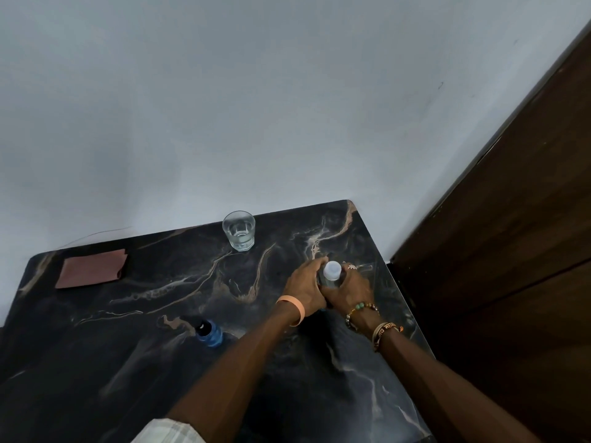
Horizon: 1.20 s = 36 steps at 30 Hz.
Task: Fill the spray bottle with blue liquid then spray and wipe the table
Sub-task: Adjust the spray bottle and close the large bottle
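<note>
Checked sleeve [166, 431] near; left hand [303, 287], right hand [351, 290] both curled round clear spray bottle [329, 282] (frosted cap [332, 268]) on marbled black table [160, 314].

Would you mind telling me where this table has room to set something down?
The table is bare between the brown cloth and the glass, and across the middle, bordered by cloth, blue bottle and left hand. The near left corner is bare. It is crowded by the right edge, where that hand and the right hand hold the spray bottle.
</note>
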Each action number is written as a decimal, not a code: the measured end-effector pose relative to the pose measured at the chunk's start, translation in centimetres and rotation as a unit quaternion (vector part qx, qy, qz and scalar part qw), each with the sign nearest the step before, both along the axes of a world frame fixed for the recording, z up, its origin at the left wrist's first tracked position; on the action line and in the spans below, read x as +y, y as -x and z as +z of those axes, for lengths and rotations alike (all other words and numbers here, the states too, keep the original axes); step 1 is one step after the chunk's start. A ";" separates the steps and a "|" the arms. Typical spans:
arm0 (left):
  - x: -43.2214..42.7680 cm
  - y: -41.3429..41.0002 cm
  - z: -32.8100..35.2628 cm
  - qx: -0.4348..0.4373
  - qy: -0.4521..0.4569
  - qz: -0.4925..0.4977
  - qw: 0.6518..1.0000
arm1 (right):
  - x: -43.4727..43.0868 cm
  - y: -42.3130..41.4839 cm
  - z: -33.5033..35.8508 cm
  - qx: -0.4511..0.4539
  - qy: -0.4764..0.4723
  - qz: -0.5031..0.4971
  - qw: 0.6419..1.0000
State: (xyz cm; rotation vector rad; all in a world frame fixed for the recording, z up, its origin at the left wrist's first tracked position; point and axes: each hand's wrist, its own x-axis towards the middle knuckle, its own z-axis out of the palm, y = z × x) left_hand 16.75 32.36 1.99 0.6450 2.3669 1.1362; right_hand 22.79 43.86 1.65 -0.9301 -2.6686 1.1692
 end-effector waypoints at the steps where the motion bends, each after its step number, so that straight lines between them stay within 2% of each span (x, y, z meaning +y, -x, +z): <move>1: -0.2 0.0 -0.2 -0.018 -0.010 -0.013 1.000 | -0.1 -0.1 -0.2 -0.004 0.018 -0.010 1.000; 4: -0.9 0.2 -0.7 -0.078 -0.037 -0.017 0.996 | -0.5 -0.4 -0.8 -0.007 0.034 -0.013 0.999; 8: -0.9 0.9 -0.8 -0.183 -0.136 0.050 0.972 | -0.1 0.4 -0.3 0.016 0.019 0.001 1.000; 11: -0.5 2.7 0.0 -0.207 -0.160 0.064 0.963 | 0.4 2.0 0.5 0.024 0.016 0.020 0.999; 19: 1.7 10.4 2.6 -0.146 -0.099 0.066 0.982 | 1.8 9.8 2.2 0.028 0.020 0.008 0.999; 27: 4.0 16.5 1.7 -0.106 -0.035 0.059 0.992 | 3.0 16.0 0.8 0.030 0.037 -0.007 0.999; 36: 6.9 19.3 0.0 -0.110 -0.039 0.077 0.990 | 5.1 19.1 -0.3 0.036 0.019 -0.019 0.999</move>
